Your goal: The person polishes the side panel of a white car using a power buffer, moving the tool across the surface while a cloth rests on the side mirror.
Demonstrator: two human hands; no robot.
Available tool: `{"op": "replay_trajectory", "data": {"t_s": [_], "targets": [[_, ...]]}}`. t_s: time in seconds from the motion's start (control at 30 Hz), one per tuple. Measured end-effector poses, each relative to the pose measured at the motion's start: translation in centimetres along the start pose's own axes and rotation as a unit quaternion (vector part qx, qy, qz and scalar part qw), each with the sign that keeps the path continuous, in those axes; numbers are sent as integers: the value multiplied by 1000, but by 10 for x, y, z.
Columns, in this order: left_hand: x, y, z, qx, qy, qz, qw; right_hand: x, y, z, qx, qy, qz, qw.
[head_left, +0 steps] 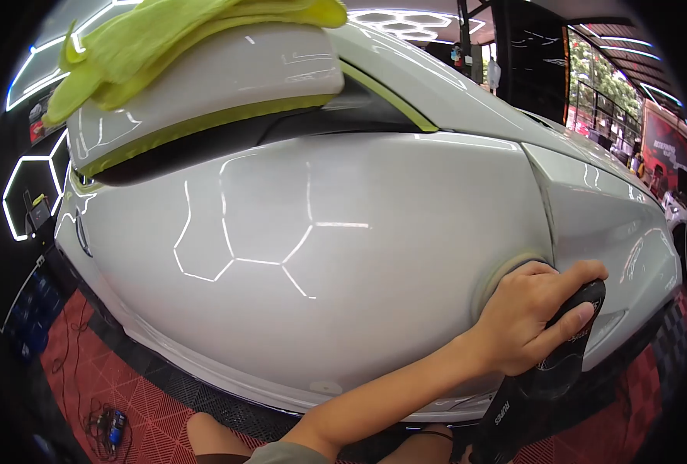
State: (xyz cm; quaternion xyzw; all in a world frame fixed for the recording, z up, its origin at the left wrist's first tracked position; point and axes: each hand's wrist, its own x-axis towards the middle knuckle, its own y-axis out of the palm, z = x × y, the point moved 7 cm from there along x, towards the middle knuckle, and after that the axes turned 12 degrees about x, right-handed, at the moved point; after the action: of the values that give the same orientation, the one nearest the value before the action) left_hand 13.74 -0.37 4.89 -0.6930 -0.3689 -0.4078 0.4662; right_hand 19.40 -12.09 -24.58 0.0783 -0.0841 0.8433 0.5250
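My left hand [533,313] is wrapped over the head of a black polisher [564,367], its thumb and fingers closed on the casing. The polisher's pale round pad [494,286] rests against the white car door [343,255], close to the gap before the front fender [614,201]. My hand covers part of the pad. Lettering shows along the polisher's body, which runs down past the bottom edge of the view. My right hand cannot be made out.
A yellow-green towel [197,46] lies over the side mirror [212,85], and green tape [204,131] edges the mirror. Cables and a blue item [117,427] lie on the red floor tiles [154,398] at lower left. My knees are near the car's lower edge.
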Motion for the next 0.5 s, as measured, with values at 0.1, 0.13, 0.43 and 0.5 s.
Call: {"op": "replay_trajectory", "data": {"t_s": [0.1,0.13,0.43,0.5], "targets": [[2,-33,1,11,-11,-6,1000,16,5,11,18,-32,101,994],[3,-46,1,19,-12,-12,1000,20,6,14,26,-45,143,988],[-21,-169,-3,2,-61,-39,997,58,58,37,271,-6,48,961],[-36,-208,-6,-8,-74,-68,995,69,74,29,133,52,-37,989]]}}
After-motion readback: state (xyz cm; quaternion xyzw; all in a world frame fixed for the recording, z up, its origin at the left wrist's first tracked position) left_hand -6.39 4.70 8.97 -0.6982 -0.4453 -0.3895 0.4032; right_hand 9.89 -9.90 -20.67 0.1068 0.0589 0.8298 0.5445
